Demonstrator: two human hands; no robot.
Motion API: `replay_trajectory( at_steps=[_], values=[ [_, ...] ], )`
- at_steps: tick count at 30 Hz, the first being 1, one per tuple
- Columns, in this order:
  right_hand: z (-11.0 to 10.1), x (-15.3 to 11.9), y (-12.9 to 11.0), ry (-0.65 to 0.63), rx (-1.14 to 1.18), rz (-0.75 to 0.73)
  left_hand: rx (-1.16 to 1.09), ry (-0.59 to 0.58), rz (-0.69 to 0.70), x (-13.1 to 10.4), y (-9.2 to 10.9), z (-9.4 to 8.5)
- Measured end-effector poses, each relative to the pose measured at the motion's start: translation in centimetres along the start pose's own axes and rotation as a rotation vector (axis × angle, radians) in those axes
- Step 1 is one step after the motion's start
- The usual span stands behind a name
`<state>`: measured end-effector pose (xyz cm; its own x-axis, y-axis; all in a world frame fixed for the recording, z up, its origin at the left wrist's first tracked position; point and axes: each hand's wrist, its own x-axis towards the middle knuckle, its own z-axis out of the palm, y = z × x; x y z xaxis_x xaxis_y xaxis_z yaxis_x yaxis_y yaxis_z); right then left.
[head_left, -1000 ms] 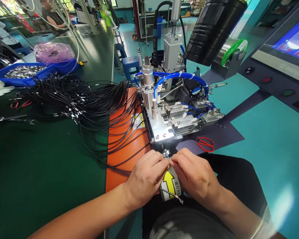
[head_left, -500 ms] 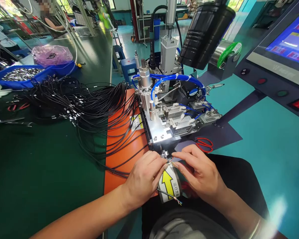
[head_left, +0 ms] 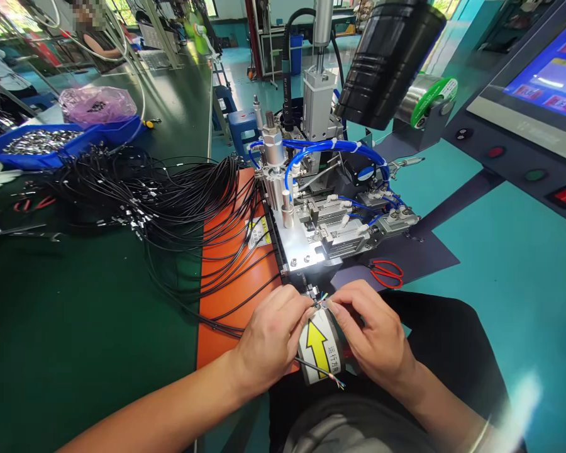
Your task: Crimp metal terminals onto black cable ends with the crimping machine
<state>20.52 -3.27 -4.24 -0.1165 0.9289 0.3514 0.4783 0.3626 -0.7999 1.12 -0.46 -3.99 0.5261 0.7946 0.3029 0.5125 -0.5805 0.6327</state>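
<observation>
Now, coloured wires met by both hands' fingers

A black cable (head_left: 317, 304) is pinched by the left hand (head_left: 270, 327), thumb and forefinger closed on it, its coloured wires (head_left: 323, 297) fanned out just in front of the machine (head_left: 306, 233). By the right hand (head_left: 377, 333) those wires are met: thumb and forefinger are almost together at the tips, though whether a strand is clasped cannot be told. Below, a second cable (head_left: 314, 365) is seen emerging under the left palm, its splayed end lying across the yellow arrow label (head_left: 317, 343).
</observation>
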Motion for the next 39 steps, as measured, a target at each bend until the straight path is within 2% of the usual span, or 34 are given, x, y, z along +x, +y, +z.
replay_trajectory(
  at_steps=[6, 8, 11, 14, 20, 34, 39],
  values=[
    [1.4, -0.8, -0.3, -0.009, 0.075, 0.031, -0.034, 0.014, -0.025, 0.1, 0.1, -0.1],
    [1.1, -0.6, -0.2, -0.047, 0.140, 0.130, -0.044, 0.021, -0.024, 0.1, 0.1, -0.1],
    [-0.1, 0.4, 0.3, -0.161, 0.281, 0.385, -0.028, 0.025, -0.003, 0.1, 0.0, -0.1],
    [-1.3, 1.5, 0.7, -0.234, 0.379, 0.503, -0.005, 0.018, 0.024, 0.1, 0.0, -0.1],
    [-1.4, 2.4, 0.3, -0.303, 0.479, 0.517, 0.028, 0.003, 0.046, 0.0, 0.1, -0.1],
    [-1.5, 2.6, 0.9, -0.331, 0.184, 0.461, 0.143, -0.054, 0.057, 0.1, 0.0, -0.1],
    [-1.5, 2.8, 0.9, -0.342, 0.127, 0.364, 0.156, -0.047, 0.061, 0.1, 0.1, -0.1]
  ],
)
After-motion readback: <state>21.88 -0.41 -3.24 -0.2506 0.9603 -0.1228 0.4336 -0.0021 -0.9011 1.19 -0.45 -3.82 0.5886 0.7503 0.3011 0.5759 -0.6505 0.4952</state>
